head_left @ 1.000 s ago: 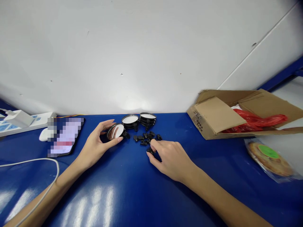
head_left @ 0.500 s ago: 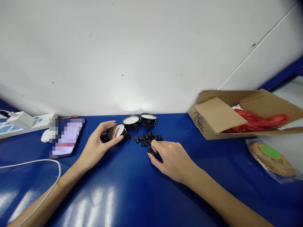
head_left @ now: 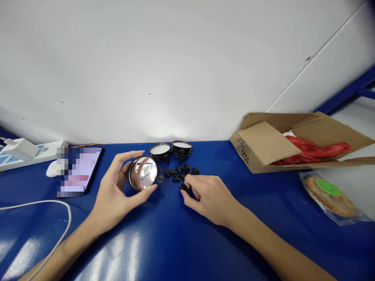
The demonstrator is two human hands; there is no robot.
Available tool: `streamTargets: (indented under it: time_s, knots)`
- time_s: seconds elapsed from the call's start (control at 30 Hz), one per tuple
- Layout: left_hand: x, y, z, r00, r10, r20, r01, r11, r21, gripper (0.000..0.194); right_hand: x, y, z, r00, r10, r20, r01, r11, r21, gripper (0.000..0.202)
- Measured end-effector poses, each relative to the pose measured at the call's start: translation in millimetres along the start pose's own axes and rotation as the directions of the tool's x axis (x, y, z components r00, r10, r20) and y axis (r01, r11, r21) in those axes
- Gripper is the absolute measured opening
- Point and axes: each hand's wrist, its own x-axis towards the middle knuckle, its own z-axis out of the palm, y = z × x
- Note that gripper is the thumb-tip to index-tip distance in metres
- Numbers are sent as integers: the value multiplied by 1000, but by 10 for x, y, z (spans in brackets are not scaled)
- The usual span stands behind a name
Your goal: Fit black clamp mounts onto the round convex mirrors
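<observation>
My left hand (head_left: 113,195) grips a small round mirror (head_left: 144,173) with a black rim by its edge, thumb below and fingers above. The mirror's face is tilted up towards me, and a black ball-like joint (head_left: 160,179) sticks out at its right side. My right hand (head_left: 212,197) pinches a small black plastic clip (head_left: 184,187), partly hidden by the fingertips. Just beyond it, several loose black clips (head_left: 176,172) lie in a cluster on the blue table. Behind them stand two stacks of black-rimmed round mirrors, a left stack (head_left: 160,150) and a right stack (head_left: 181,146).
At the right stands an open cardboard box (head_left: 249,158) with a red plastic bag (head_left: 315,150) inside. A wrapped round pastry (head_left: 331,197) lies before it. On the left are a phone (head_left: 77,173), a white power strip (head_left: 49,150) and a white cable (head_left: 69,218) crossing my left forearm.
My left hand has lifted the mirror nearer and turned its face more towards me, away from the stacks. My right hand keeps its pinch on the clip, almost in place.
</observation>
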Motion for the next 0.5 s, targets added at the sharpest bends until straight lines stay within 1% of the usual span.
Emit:
streamTargets:
  time_s: [0.1,0.17,0.2,0.27,0.37,0.5]
  knots:
    - [-130,85,59,995,60,77,-64,997,47,75,-4,-19,-39,1000,-20,-19,22,994,106,21]
    - [-185,114,82,991,99,92,-107,990,89,75,-11,-26,-46,999,-36,-40,43,979,198,18]
    - [-201,120,87,989,113,91,-123,986,114,75,-14,-25,-41,998,-50,-49,59,975,214,18]
    - [-216,119,88,988,124,89,-137,978,159,76,-19,-17,-20,995,-93,-42,99,981,168,20]
    - [-209,98,75,989,109,95,-126,973,196,79,-17,2,18,990,-143,13,142,988,53,23]
    - [-183,78,55,987,95,126,-127,952,277,76,-17,4,36,988,-146,44,143,988,54,23]
